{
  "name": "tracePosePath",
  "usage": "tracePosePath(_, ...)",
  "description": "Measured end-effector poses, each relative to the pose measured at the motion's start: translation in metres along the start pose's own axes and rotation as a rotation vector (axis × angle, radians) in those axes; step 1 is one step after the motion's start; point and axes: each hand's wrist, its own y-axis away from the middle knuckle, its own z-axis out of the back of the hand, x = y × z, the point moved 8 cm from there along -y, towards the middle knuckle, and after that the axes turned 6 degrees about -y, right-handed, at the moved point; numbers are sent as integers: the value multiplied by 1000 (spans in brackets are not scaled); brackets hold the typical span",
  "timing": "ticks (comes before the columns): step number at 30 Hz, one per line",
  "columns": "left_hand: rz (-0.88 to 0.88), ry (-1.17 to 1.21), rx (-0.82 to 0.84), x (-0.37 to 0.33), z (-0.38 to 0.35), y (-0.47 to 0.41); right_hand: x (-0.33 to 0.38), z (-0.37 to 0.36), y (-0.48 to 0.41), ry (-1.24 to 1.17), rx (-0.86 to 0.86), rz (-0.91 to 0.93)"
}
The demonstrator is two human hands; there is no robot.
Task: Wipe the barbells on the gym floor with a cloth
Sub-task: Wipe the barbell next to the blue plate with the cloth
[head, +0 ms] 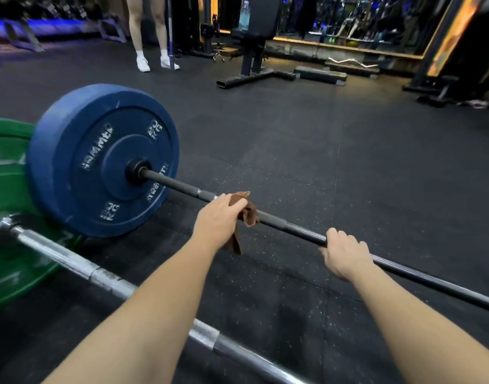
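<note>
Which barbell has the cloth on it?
The black barbell with the blue plate: left hand holds the brown cloth on it. The chrome barbell lies untouched.

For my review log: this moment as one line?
left hand holds cloth on black bar | right hand grips it | silver bar not held

LIGHT: your gym reads dim, lit from above | COLOUR: blue glow strip [44,23] far left, orange panel [453,31] far right | GLARE: soft sheen on your silver bar [71,261] | SHADOW: faint, diffuse | FOCUS: foreground crisp, background soft, noisy | EDGES: wide-angle bending at your frame borders
</note>
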Motion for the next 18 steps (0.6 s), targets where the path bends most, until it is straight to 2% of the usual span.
tracePosePath(5,64,48,12,31,6,0,0,0,-1,10,-25,-1)
tracePosePath(9,442,191,27,22,3,-4,1,0,-2,22,-28,-2)
tracePosePath(13,379,275,13,-40,-7,-4,2,0,0,14,-19,-10)
tracePosePath(18,186,282,106,-49,-19,14,2,0,0,22,-23,-22)
